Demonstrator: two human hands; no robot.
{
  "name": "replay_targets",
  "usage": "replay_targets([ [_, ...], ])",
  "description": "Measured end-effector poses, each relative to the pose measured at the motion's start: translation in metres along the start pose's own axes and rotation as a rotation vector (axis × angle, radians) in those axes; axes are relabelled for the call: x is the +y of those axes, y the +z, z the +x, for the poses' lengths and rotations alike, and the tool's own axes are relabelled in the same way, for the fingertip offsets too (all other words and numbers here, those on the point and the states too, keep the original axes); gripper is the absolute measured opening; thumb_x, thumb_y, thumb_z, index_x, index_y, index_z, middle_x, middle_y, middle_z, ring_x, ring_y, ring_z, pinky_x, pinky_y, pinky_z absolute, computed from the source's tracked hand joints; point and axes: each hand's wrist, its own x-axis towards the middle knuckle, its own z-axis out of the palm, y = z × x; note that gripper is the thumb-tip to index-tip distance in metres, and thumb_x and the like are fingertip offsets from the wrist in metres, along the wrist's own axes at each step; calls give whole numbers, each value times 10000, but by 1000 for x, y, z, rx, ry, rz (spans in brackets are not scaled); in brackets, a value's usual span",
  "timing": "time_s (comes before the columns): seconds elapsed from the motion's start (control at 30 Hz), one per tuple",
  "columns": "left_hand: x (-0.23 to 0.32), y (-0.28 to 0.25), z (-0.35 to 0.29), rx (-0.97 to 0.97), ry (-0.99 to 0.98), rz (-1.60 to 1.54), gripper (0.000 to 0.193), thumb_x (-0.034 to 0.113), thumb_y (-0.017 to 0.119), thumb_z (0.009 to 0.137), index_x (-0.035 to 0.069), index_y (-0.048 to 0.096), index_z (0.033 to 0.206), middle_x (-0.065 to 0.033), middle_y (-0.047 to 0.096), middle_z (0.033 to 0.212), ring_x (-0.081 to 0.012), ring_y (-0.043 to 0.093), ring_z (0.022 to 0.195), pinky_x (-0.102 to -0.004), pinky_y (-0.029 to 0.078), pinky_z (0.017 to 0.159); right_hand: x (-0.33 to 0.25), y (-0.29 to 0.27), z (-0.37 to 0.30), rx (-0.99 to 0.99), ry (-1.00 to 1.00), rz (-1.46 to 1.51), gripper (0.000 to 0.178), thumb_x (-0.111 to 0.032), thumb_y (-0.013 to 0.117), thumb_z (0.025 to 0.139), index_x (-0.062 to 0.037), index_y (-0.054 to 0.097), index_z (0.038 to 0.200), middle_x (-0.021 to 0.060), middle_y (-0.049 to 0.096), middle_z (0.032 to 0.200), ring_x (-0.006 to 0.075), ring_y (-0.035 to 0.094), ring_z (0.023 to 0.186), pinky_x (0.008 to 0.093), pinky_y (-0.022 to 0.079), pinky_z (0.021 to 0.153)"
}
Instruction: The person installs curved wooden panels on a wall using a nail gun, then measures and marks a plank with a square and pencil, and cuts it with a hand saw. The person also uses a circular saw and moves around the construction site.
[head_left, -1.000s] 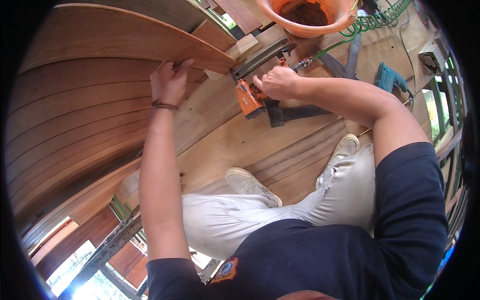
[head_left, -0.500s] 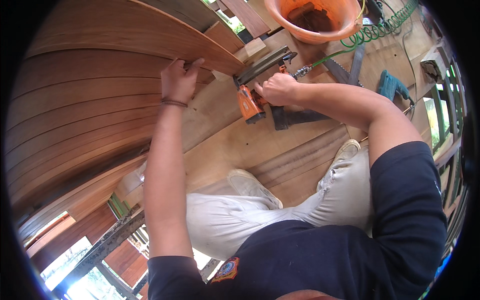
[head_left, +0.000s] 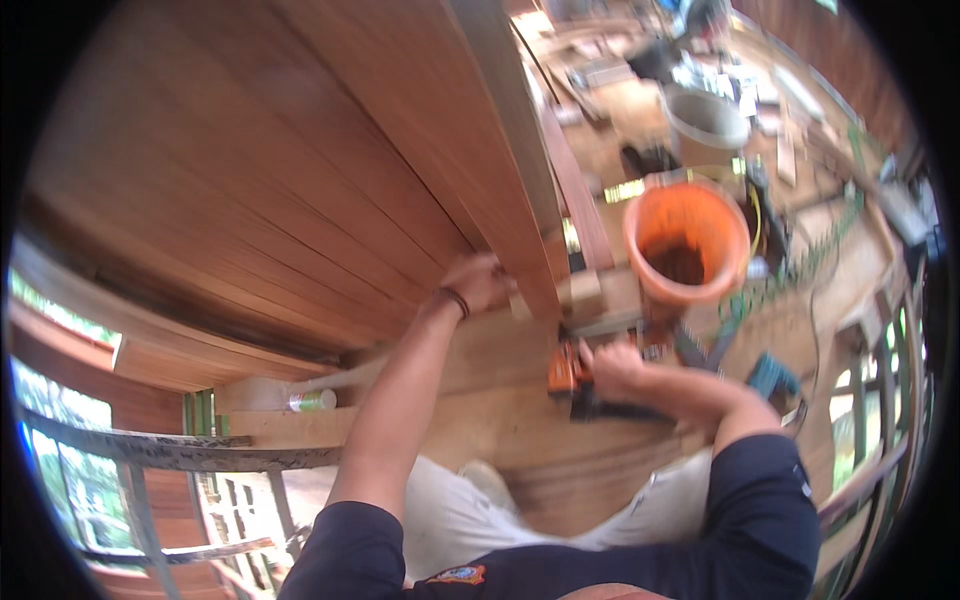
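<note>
My right hand [head_left: 615,368] is closed around the handle of an orange and black nail gun [head_left: 564,372], held low by the bottom end of the planking. A loose-looking reddish wooden board [head_left: 450,110] runs along the edge of the plank wall [head_left: 230,190]. At that board's lower edge is my left hand [head_left: 476,283], its fingers curled against the wood and partly smeared by motion. The nail gun's front end is close to the board's lower tip; whether they touch I cannot tell.
An orange bucket [head_left: 738,245] with dark contents stands beyond the nail gun. A green coiled hose [head_left: 825,260] trails at the right, near a teal power tool [head_left: 772,376]. Farther off are a grey bucket [head_left: 705,120] and scattered wood. A white-and-green can [head_left: 313,401] lies at left.
My view has tilted up and swung, bringing the cluttered far floor into sight. The nail gun stays in my right hand, and my left hand stays at the board's edge.
</note>
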Motion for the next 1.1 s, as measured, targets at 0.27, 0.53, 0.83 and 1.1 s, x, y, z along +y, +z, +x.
replay_targets([
  [0.27,73,-109,-42,427,294,-525,434,305,772,935,23,684,1254,-62,752,1096,-128,697,983,-296,550,861,51,33,-5,50,107,130,590,-345,683,849,-22,470,1294,226,741,910,401,747,821,559,569,692],
  [0.53,70,-95,-41,533,266,-513,286,237,752,956,17,728,1139,5,732,1006,-67,652,948,-250,525,802,66,79,0,41,110,109,554,-445,555,956,8,512,1273,261,741,958,442,744,877,560,578,766],
  [0.83,191,-122,-153,1103,689,-385,216,171,649,986,-17,709,1074,-97,720,1028,-137,681,944,-264,527,835,69,57,-39,88,190,82,568,-335,565,951,-27,433,1410,257,706,1112,428,722,965,543,564,787],
  [1.1,188,-142,-233,1242,1477,158,349,303,525,1008,-21,648,1044,-140,668,1010,-223,664,916,-363,547,812,58,82,-24,-8,159,225,713,-169,588,891,-52,329,1546,253,664,1208,444,680,1083,599,516,901],
])
